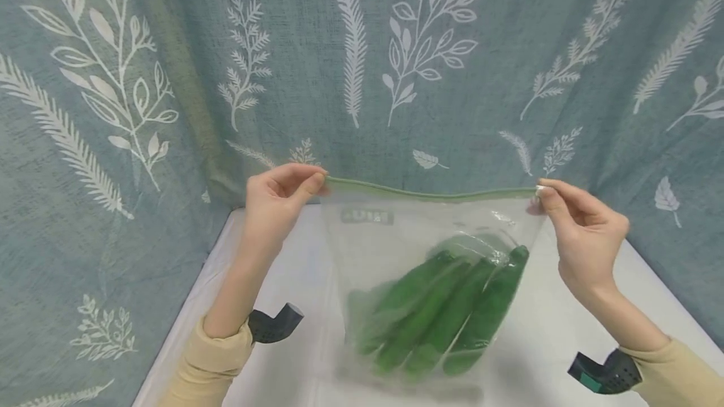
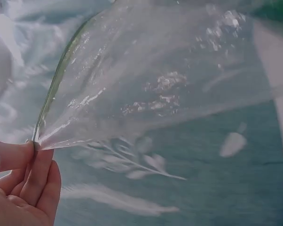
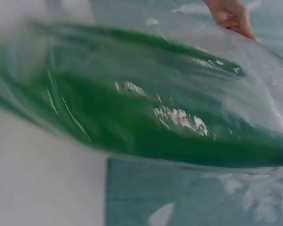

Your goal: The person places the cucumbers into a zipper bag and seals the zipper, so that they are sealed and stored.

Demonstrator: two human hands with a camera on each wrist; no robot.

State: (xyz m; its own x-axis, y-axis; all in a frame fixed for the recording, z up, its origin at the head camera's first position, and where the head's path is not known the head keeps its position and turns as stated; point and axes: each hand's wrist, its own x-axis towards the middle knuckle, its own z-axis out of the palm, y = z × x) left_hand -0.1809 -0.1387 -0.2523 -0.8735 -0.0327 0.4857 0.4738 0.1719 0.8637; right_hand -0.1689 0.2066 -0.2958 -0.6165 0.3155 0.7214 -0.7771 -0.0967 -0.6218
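Observation:
A clear zip bag [image 1: 370,250] with a green strip along its top edge hangs between both hands. Inside it, several long green cucumbers [image 1: 435,313] lean at a slant toward the right side, seen blurred through the plastic. My left hand [image 1: 277,203] pinches the bag's top left corner between thumb and fingers; the left wrist view shows the same pinch at the end of the green strip [image 2: 52,96]. My right hand [image 1: 591,231] pinches the top right corner. The right wrist view is filled by the cucumbers [image 3: 132,117]; my right hand is out of that view.
Beneath the bag lies a white table surface [image 1: 288,357]. Blue-green curtains [image 1: 317,80] with white leaf patterns stand behind and on both sides. A dark wrist camera [image 1: 277,323] sits on the left sleeve, another camera [image 1: 605,372] on the right.

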